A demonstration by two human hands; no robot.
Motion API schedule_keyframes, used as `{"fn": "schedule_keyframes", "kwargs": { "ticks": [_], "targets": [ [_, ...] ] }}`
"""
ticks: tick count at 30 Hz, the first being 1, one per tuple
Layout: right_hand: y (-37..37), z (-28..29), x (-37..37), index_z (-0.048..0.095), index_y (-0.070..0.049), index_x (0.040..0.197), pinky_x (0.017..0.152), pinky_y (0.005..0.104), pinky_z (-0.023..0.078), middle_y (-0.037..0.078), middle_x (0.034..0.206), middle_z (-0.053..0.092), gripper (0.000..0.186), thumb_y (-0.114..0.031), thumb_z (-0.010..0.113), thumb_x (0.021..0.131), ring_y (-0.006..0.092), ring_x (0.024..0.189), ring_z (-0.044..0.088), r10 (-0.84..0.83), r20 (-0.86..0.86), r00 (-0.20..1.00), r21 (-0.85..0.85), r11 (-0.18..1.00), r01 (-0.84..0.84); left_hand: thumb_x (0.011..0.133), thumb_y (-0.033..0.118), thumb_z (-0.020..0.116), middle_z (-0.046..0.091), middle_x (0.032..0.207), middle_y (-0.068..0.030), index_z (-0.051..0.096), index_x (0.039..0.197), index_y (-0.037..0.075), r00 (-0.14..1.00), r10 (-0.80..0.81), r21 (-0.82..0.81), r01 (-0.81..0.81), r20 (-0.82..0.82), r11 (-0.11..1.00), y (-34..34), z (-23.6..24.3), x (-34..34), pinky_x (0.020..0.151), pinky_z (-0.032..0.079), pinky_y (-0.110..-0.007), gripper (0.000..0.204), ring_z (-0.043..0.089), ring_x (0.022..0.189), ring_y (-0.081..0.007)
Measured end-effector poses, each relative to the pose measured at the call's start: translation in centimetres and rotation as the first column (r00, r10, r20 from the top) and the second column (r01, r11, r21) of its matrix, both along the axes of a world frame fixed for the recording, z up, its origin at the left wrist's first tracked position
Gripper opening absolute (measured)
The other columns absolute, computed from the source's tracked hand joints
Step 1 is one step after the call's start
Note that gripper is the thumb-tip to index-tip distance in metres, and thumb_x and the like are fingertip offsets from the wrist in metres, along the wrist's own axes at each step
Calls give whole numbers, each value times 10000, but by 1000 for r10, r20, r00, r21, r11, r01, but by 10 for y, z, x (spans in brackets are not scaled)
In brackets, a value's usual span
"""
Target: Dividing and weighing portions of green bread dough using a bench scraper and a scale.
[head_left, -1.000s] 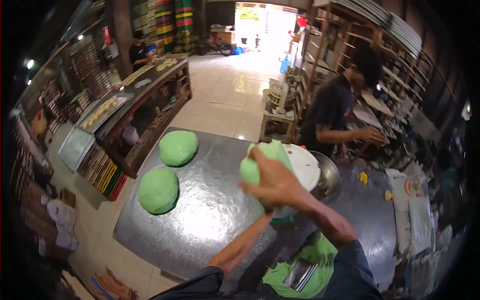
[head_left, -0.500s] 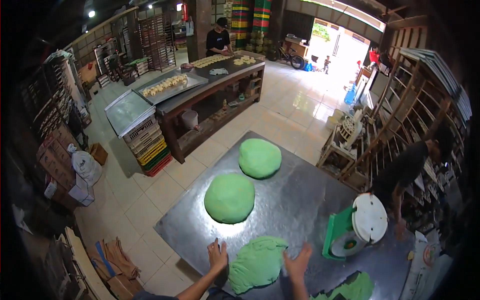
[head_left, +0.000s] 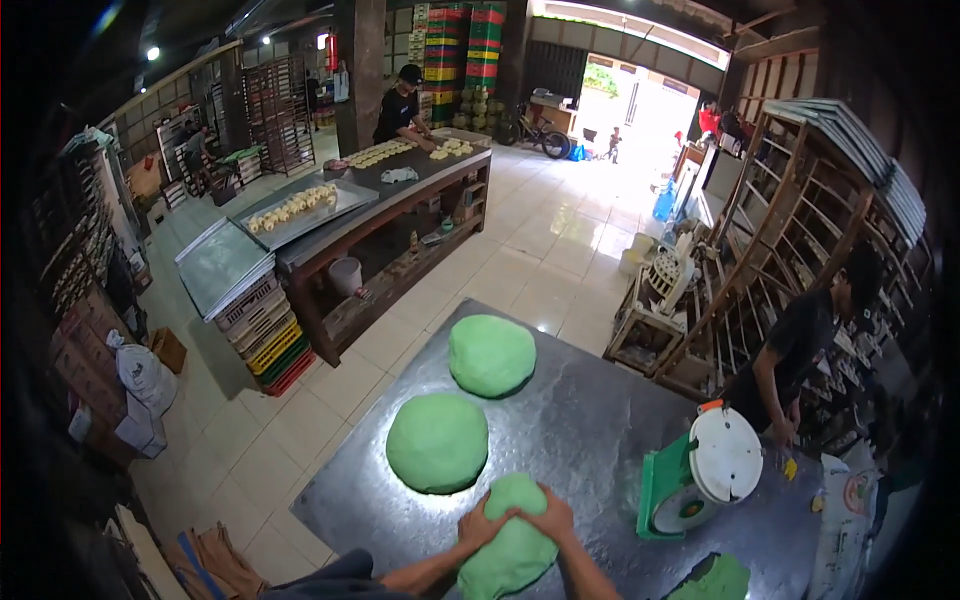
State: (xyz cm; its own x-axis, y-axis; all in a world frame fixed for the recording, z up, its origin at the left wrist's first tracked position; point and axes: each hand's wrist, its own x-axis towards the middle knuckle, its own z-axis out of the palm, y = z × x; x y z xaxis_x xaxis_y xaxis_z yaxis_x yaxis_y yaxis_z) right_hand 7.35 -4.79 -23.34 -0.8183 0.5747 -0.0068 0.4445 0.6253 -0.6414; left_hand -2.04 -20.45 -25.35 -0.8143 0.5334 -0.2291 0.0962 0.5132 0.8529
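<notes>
Holding a green dough piece (head_left: 505, 568) on the dark table (head_left: 600, 420).
Your left hand (head_left: 481, 523) and right hand (head_left: 551, 516) are gripping its sides, thumbs reaching inward across the top; whether the other fingers are spread, I cannot tell. Two rounded dough balls (head_left: 437, 443) are sitting beyond it, a green scale (head_left: 665, 490) standing to the right.

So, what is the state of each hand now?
Left hand: closed on a green dough lump, left side.
Right hand: closed on the same lump, right side.
</notes>
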Motion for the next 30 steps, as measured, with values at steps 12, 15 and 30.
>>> {"fn": "schedule_keyframes", "kwargs": {
  "ticks": [12, 15, 30],
  "targets": [
    [-14, 164, 101, 680, -31, 1028, 717, 315, 526, 99, 902, 703, 539, -383, 844, 654, 185, 794, 675, 117, -102, 988, -409, 900, -149, 814, 537, 645, 691, 796, -91, 699, 931, 15, 865, -473, 412, 375, 165, 830, -10, 156, 37, 711, 494, -342, 538, 638, 772, -169],
    [-14, 253, 108, 649, 20, 991, 734, 334, 507, 119, 883, 678, 500, -345, 815, 693, 212, 806, 657, 233, -464, 855, -83, 949, -304, 772, 450, 741, 663, 765, -74, 655, 981, 8, 847, -468, 459, 530, -252, 713, -3, 240, 40, 587, 466, -330, 497, 614, 681, -146],
    [74, 51, 176, 586, -149, 1243, 1006, 416, 396, 77, 1279, 575, 464, -434, 571, 877, 337, 1166, 518, 820, 442, 363, -464, 556, -690, 926, 588, 397, 390, 1427, -202, 245, 1483, 148, 741, -413, 125, 414, 529, 902, -86, 36, 172, 1070, 333, -408, 726, 402, 1288, -330]
  ]
}}
